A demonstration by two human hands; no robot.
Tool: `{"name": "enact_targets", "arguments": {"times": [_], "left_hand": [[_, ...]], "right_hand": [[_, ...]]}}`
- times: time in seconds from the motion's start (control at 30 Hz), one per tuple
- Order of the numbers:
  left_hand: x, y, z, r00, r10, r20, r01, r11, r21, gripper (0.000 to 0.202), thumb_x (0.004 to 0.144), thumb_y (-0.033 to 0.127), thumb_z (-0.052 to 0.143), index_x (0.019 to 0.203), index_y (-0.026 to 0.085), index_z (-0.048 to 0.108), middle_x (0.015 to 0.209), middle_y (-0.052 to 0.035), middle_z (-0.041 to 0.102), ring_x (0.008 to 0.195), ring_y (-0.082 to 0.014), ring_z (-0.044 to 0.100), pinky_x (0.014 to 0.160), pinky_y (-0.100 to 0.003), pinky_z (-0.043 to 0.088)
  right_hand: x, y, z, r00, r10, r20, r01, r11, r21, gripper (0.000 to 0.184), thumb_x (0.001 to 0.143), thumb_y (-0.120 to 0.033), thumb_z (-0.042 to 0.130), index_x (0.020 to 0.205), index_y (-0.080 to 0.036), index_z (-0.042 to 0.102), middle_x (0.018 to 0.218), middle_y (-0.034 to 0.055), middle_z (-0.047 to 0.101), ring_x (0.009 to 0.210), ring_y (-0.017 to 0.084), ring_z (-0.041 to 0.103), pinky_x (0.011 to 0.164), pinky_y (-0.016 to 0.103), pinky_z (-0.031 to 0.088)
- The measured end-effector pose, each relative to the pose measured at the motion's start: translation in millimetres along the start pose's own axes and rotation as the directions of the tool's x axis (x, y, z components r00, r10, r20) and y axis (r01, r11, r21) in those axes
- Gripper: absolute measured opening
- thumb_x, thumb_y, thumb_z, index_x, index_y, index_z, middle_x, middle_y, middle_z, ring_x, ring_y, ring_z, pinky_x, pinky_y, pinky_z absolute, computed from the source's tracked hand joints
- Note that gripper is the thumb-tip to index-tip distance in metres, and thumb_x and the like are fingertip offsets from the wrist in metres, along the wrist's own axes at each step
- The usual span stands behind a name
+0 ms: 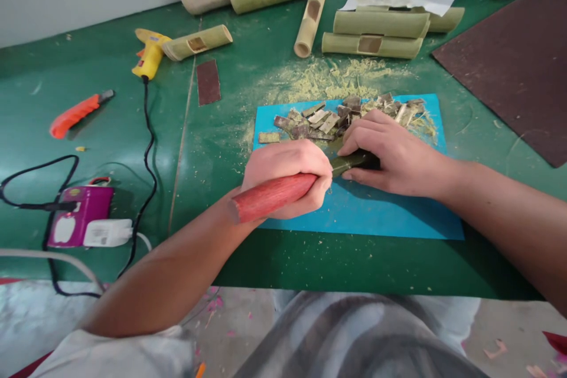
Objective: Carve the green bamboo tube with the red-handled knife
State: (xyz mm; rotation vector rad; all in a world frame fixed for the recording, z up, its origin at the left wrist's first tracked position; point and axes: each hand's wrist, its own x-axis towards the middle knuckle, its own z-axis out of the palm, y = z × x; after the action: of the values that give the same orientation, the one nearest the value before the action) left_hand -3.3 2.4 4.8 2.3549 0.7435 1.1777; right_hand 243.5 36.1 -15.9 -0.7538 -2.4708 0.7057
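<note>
Gripping: L hand [287, 162], red handle [272, 197] — butt lower-L, long axis slanting up-R | R hand [390, 150], bamboo [348, 163] — approx crosswise

Looks like a bamboo-craft workshop. Shown by window-cut bamboo tubes [381, 22] on the green counter [248, 260], pale sawdust [325, 80] behind a blue mat [363, 212] strewn with chips [330, 123], a red wooden tool handle [274, 198], an orange utility knife [77, 115], a corded yellow glue gun [153, 58], apparent sandpaper [514, 71], and scraps [216, 302] littering the grey floor [241, 333].
</note>
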Motion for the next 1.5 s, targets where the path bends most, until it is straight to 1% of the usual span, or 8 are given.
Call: {"name": "enact_targets", "arguments": {"times": [0.23, 0.5, 0.63, 0.77, 0.9, 1.03, 1.23, 1.5], "left_hand": [[-2, 0, -0.8, 0.999, 0.009, -0.038, -0.009, 1.0, -0.002, 0.016, 0.088, 0.011, 0.067, 0.081, 0.026, 0.067, 0.074, 0.0018, 0.078, 0.064, -0.0131, 0.074, 0.059, -0.024, 0.062], [-10, -4, -1.2, 0.992, -0.021, -0.124, 0.013, 0.998, -0.061, 0.015, 0.088, 0.012, 0.066, 0.076, 0.021, 0.065, 0.07, 0.0013, 0.075, 0.06, -0.0108, 0.071, 0.058, -0.022, 0.058], [-9, -6, -3.2, 0.988, -0.038, -0.152, 0.026, 0.997, -0.079, 0.015, 0.092, 0.014, 0.067, 0.079, 0.021, 0.068, 0.074, 0.0014, 0.078, 0.065, -0.0114, 0.076, 0.064, -0.022, 0.062], [-6, -7, -3.0, 0.998, -0.02, -0.06, 0.014, 0.995, -0.103, 0.004, 0.094, 0.022, 0.077, 0.09, 0.022, 0.075, 0.087, -0.0017, 0.084, 0.079, -0.0149, 0.081, 0.077, -0.025, 0.068], [-4, -11, -1.9, 1.0, -0.004, 0.011, 0.005, 0.993, -0.117, 0.013, 0.09, 0.027, 0.086, 0.098, 0.021, 0.077, 0.096, -0.004, 0.086, 0.087, -0.0164, 0.083, 0.086, -0.025, 0.069], [-3, -12, -1.9, 1.0, -0.001, 0.029, 0.005, 0.991, -0.132, 0.016, 0.088, 0.026, 0.088, 0.098, 0.02, 0.077, 0.097, -0.0044, 0.086, 0.09, -0.0163, 0.083, 0.088, -0.024, 0.069], [-2, -13, -5.0, 0.993, 0.04, 0.108, -0.022, 0.987, -0.159, 0.025, 0.094, 0.038, 0.08, 0.11, 0.018, 0.076, 0.105, -0.0091, 0.085, 0.098, -0.0194, 0.083, 0.092, -0.029, 0.069], [-3, -12, -2.0, 0.996, 0.057, 0.069, -0.047, 0.99, -0.13, 0.015, 0.094, 0.021, 0.077, 0.108, 0.016, 0.076, 0.104, -0.0096, 0.085, 0.098, -0.0167, 0.083, 0.095, -0.024, 0.068]], "right_hand": [[0, 0, 0, 1.0, 0.007, 0.009, -0.007, 1.0, 0.004, 0.016, 0.098, -0.037, 0.068, 0.094, -0.024, 0.058, 0.096, 0.0064, 0.067, 0.091, 0.025, 0.055, 0.087, 0.04, 0.04], [-1, 2, 1, 1.0, 0.001, 0.003, -0.001, 1.0, 0.007, 0.016, 0.097, -0.036, 0.069, 0.094, -0.024, 0.058, 0.098, 0.0064, 0.068, 0.091, 0.024, 0.055, 0.089, 0.04, 0.04], [0, 2, 1, 1.0, -0.007, 0.004, 0.007, 1.0, 0.008, 0.016, 0.097, -0.035, 0.069, 0.094, -0.024, 0.058, 0.097, 0.0061, 0.068, 0.09, 0.024, 0.054, 0.087, 0.04, 0.039], [0, 2, 1, 1.0, -0.007, 0.0, 0.007, 1.0, 0.003, 0.017, 0.098, -0.036, 0.068, 0.093, -0.024, 0.057, 0.095, 0.0052, 0.066, 0.089, 0.024, 0.053, 0.086, 0.039, 0.039], [0, 1, 1, 1.0, 0.007, 0.003, -0.007, 1.0, 0.005, 0.017, 0.098, -0.036, 0.068, 0.093, -0.024, 0.058, 0.094, 0.0053, 0.065, 0.088, 0.023, 0.053, 0.086, 0.04, 0.039], [0, 1, 2, 1.0, 0.005, 0.005, -0.005, 1.0, 0.009, 0.017, 0.098, -0.037, 0.068, 0.093, -0.023, 0.059, 0.095, 0.0058, 0.066, 0.088, 0.024, 0.054, 0.087, 0.041, 0.039], [0, 2, 1, 1.0, -0.009, 0.002, 0.009, 1.0, 0.005, 0.017, 0.099, -0.038, 0.067, 0.094, -0.024, 0.059, 0.095, 0.0058, 0.066, 0.087, 0.023, 0.055, 0.087, 0.041, 0.039], [0, 1, 1, 1.0, -0.015, 0.006, 0.015, 1.0, 0.003, 0.017, 0.1, -0.037, 0.067, 0.094, -0.023, 0.059, 0.095, 0.0061, 0.067, 0.087, 0.023, 0.055, 0.086, 0.042, 0.041]]}}
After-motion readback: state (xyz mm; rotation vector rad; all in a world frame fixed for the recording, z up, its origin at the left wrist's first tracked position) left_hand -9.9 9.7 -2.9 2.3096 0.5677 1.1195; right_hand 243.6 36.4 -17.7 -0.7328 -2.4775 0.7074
